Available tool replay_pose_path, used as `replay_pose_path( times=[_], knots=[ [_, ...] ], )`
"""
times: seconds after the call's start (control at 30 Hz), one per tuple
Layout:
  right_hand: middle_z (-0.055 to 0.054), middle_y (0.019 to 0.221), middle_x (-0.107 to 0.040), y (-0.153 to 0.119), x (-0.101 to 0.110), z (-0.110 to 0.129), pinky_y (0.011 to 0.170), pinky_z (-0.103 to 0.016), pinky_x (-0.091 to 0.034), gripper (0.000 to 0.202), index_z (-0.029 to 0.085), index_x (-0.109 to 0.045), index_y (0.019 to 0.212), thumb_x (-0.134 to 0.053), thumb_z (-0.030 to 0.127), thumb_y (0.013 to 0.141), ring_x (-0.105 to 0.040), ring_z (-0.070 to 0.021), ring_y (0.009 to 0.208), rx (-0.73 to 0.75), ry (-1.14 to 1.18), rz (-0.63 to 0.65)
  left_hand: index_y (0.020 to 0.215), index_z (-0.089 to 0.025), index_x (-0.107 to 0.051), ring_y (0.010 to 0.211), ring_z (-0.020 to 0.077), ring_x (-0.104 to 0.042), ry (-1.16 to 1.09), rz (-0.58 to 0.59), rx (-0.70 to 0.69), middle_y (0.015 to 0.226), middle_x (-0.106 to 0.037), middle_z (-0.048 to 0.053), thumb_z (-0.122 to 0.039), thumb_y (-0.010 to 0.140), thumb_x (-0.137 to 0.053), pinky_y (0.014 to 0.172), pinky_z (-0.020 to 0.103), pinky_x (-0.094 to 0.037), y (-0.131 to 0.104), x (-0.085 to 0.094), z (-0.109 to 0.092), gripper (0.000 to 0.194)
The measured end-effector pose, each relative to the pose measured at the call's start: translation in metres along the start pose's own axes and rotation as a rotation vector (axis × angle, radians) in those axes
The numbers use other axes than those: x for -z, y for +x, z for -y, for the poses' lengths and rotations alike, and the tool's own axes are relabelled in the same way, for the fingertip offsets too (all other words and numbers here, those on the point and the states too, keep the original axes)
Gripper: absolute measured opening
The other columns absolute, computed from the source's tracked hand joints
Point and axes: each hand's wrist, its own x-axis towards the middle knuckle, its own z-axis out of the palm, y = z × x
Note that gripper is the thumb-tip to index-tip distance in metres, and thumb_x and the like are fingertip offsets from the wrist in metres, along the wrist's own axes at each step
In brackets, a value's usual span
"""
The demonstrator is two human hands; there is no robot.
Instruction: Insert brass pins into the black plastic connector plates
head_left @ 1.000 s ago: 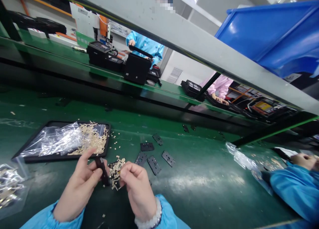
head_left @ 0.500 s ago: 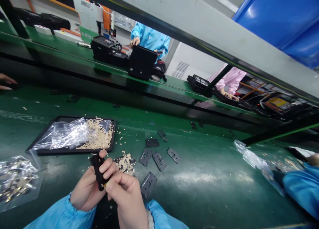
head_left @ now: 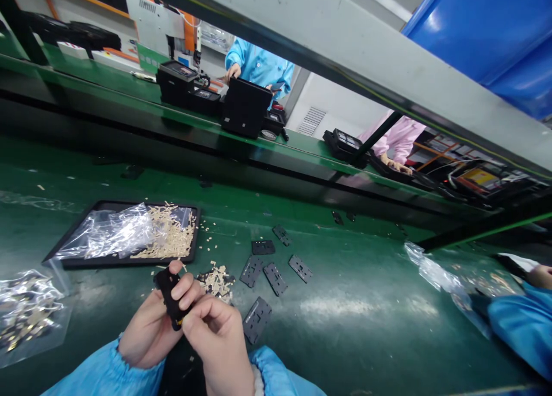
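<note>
My left hand (head_left: pixel 149 327) is wrapped round a small black plastic part (head_left: pixel 171 295), held tilted above the bench near its front edge. The thumb and forefinger of my right hand (head_left: pixel 219 333) are pinched at the lower end of that part. A tiny yellow piece (head_left: pixel 179 322) shows there; what lies between the right fingertips is hidden. Just beyond my hands is a small pile of beige strips (head_left: pixel 219 281). Several flat black plates (head_left: pixel 275 279) with cut-outs lie to the right of my hands.
A black tray (head_left: pixel 99 264) holds clear plastic and many beige strips (head_left: pixel 172 235). At left lies a clear bag of shiny metal pieces (head_left: pixel 32 310). A blue sleeve (head_left: pixel 524 327) and crumpled plastic (head_left: pixel 440 272) are at right. Co-workers stand beyond the overhead beam (head_left: pixel 328 34).
My hands stay almost in place, still on the black part. Another person's hand at the far left has left the view. Small dark pieces on the far strip have shifted slightly right.
</note>
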Motion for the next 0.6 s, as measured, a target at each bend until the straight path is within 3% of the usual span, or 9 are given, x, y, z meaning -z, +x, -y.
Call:
replay_pose_path(
  times=[0.13,0.33,0.6],
  knots=[
    [0.002,0.063,-0.049,-0.001,0.002,-0.001,0.055,-0.027,-0.032,0.013,0.02,-0.052,0.055,-0.062,0.023,0.062,-0.038,-0.0122,0.056,0.068,-0.112,-0.022,0.085,-0.027,-0.059,0.056,0.0076,-0.05,0.045,-0.029,0.004,0.063,-0.047,-0.008,-0.006,0.056,-0.087,0.061,0.023,-0.052,-0.002,-0.001,-0.001,0.046],
    [0.0,0.064,-0.052,-0.001,0.005,0.001,0.056,-0.028,-0.038,0.009,0.02,-0.052,0.056,-0.057,0.022,0.063,-0.045,-0.014,0.058,0.159,-0.254,-0.041,0.084,-0.028,-0.06,0.058,0.0095,-0.048,0.178,-0.089,-0.051,0.065,-0.048,-0.007,-0.02,0.06,-0.09,0.056,0.02,-0.048,-0.008,-0.003,-0.004,0.04],
    [-0.001,0.065,-0.053,-0.001,0.006,0.002,0.06,-0.029,-0.039,0.008,0.021,-0.048,0.058,-0.05,0.023,0.065,-0.046,-0.0154,0.061,0.2,-0.351,-0.028,0.085,-0.027,-0.065,0.06,0.0103,-0.049,0.307,-0.143,-0.098,0.066,-0.052,-0.006,-0.026,0.056,-0.093,0.058,0.022,-0.049,-0.012,-0.009,-0.004,0.04]
  ],
)
